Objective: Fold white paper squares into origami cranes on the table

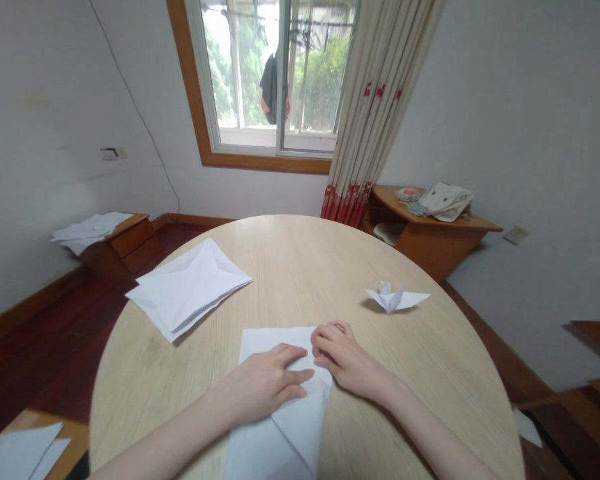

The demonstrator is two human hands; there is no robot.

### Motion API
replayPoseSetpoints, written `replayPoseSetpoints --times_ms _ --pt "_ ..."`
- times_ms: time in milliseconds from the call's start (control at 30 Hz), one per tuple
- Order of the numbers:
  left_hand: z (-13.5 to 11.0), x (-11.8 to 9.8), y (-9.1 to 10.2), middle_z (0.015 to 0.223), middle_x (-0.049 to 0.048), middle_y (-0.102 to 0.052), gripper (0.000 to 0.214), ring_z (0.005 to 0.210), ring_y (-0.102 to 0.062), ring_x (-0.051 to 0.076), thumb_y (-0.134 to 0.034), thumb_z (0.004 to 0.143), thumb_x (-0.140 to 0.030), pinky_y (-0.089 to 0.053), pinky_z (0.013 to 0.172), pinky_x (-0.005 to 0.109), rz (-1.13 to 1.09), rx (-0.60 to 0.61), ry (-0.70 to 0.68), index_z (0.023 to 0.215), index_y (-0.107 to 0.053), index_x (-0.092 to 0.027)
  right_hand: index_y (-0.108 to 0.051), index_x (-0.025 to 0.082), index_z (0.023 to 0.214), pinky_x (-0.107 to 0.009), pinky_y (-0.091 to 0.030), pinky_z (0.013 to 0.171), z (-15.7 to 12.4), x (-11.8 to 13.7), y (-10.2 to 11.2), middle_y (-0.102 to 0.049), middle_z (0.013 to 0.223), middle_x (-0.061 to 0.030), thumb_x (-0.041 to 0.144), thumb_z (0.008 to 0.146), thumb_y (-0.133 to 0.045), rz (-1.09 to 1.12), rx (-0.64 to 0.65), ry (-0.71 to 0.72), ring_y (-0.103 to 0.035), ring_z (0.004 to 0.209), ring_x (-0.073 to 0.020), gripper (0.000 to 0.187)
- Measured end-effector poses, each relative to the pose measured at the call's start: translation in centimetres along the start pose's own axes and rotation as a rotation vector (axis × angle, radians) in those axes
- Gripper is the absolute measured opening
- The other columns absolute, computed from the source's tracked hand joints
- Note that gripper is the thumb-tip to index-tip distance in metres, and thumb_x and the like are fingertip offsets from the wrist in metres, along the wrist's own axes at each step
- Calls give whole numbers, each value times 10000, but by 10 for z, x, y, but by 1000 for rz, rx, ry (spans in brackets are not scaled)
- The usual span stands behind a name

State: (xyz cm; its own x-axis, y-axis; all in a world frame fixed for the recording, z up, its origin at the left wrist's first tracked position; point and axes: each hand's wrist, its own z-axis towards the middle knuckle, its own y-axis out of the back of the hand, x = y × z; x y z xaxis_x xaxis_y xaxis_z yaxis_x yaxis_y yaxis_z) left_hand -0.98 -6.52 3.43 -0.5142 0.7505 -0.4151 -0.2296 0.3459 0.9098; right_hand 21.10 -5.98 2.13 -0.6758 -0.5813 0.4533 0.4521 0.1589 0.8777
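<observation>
A white sheet of paper [287, 420] lies partly folded on the round wooden table [300, 267], right in front of me. My left hand [265, 383] rests flat on it, fingers stretched out to the right, pressing the fold down. My right hand [343, 357] sits at the sheet's upper right corner with its fingers curled in, pressing on the paper's edge. Further right on the table stands a folded white paper crane [394, 298]. To the upper left lies a stack of creased white sheets [190, 287].
A low wooden cabinet [125, 243] with papers on it stands at the left wall. A wooden side table [430, 230] with a cloth bag is at the right, beside a curtain [375, 113] and window. More white paper [15, 450] lies at the bottom left.
</observation>
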Motion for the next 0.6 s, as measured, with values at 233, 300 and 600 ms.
replayPoseSetpoints --times_ms 233,300,600 --pt "1 -2 0 1334 63 -525 346 1205 -493 244 -443 972 -370 -464 968 389 43 -22 11 1286 -561 -279 -494 201 816 -400 -275 985 1 0 0 -557 924 -12 67 868 -486 -44 -6 9 -503 959 -173 144" --pt "1 -3 -1 1332 71 -526 347 1202 -496 250 -448 970 -366 -469 965 395 43 -22 12 1282 -564 -267 -500 199 817 -402 -271 991 0 0 0 -559 924 -12 67 865 -491 -51 -6 7 -506 964 -172 140" --pt "3 -2 1 1301 84 -544 333 1198 -501 254 -451 970 -344 -495 934 398 109 -23 29 1253 -584 -230 -554 218 974 -445 -297 987 2 -6 -4 -607 1084 -60 151 907 -478 -106 -63 -10 -503 1084 -218 121"
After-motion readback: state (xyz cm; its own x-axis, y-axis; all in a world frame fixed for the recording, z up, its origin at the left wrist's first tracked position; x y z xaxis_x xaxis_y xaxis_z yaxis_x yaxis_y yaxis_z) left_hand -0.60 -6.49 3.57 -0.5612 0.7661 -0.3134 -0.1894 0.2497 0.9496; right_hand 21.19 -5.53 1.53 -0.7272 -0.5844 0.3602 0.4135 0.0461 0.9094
